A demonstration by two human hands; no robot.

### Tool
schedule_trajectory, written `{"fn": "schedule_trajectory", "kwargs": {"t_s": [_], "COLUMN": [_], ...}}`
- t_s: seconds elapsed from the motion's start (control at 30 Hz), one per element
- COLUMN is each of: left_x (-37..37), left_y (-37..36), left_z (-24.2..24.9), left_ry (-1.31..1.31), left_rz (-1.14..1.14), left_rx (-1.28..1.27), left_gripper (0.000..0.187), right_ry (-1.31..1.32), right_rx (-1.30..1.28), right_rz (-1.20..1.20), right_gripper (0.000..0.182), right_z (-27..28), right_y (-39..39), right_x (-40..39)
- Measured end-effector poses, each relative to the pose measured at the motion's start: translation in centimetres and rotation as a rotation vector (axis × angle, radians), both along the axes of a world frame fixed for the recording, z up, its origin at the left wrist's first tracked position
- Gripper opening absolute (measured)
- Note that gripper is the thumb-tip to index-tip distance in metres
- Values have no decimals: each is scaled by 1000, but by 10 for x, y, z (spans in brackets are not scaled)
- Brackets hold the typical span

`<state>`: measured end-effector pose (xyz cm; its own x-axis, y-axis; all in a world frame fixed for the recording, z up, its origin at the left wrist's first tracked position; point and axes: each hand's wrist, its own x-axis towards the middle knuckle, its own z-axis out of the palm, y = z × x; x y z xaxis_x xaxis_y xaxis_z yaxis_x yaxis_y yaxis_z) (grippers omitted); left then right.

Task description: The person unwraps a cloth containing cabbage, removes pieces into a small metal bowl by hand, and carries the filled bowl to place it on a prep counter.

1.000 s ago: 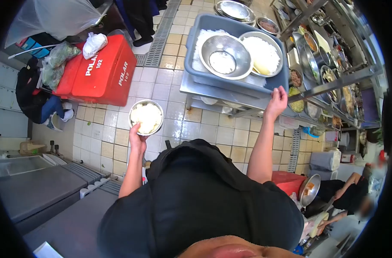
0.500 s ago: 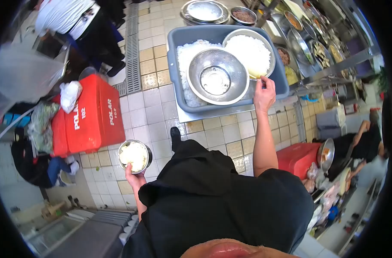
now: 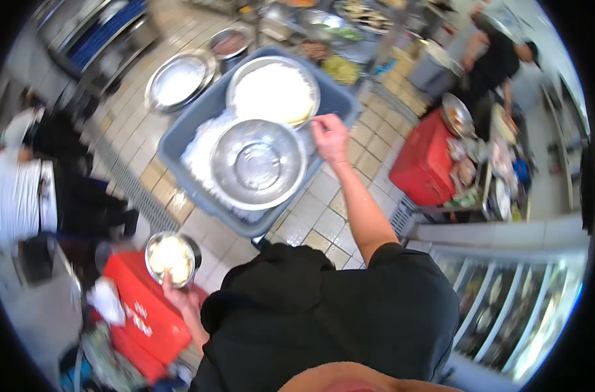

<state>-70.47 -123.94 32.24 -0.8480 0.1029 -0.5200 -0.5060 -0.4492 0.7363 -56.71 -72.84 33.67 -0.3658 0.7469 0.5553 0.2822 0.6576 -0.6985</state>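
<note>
My left hand (image 3: 180, 297) is closed around the lower rim of a steel container (image 3: 197, 258) filled with pale yellow-white food (image 3: 168, 256). My right hand (image 3: 330, 137) is pinched beside the rim of a metal bowl (image 3: 315, 98) heaped with white, rice-like food (image 3: 271, 90). What its fingertips grip is too blurred to make out. Both that bowl and a perforated metal colander (image 3: 227, 153) sit in a grey-blue tub (image 3: 342, 104). White, ice-like material (image 3: 196, 153) lies around and under the colander.
A red cooler box (image 3: 124, 274) stands at lower left, with another red box (image 3: 418, 163) at right. Round metal trays (image 3: 155, 91) and a pot of brown food (image 3: 229, 44) are beyond the tub. People (image 3: 23, 189) stand at left; another person (image 3: 500, 59) works at upper right.
My view has turned to the right, so the tub and coolers sit further left and slanted. My left hand still holds the container; my right hand stays by the bowl.
</note>
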Motion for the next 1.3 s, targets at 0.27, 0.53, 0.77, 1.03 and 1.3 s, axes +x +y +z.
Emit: {"fn": "schedule_trajectory", "kwargs": {"t_s": [0.27, 0.53, 0.77, 1.03, 1.3], "left_x": [-91, -151, -175, -164, -140], "left_y": [65, 64, 77, 129, 164], "left_z": [19, 40, 60, 81, 73], "left_ry": [81, 67, 125, 226, 200], "left_rz": [-430, -595, -656, -760, -777], "left_rx": [182, 260, 340, 409, 266], "left_gripper": [59, 64, 60, 58, 58], "right_ry": [35, -59, -82, -70, -55], "right_rx": [-188, -102, -130, -112, -79], "right_rz": [-154, -285, -315, -345, -317], "right_gripper": [12, 14, 15, 14, 13], "right_z": [20, 19, 17, 17, 12], "right_y": [-28, -86, -86, -88, -86], "right_x": [-2, -17, -19, -19, -15]}}
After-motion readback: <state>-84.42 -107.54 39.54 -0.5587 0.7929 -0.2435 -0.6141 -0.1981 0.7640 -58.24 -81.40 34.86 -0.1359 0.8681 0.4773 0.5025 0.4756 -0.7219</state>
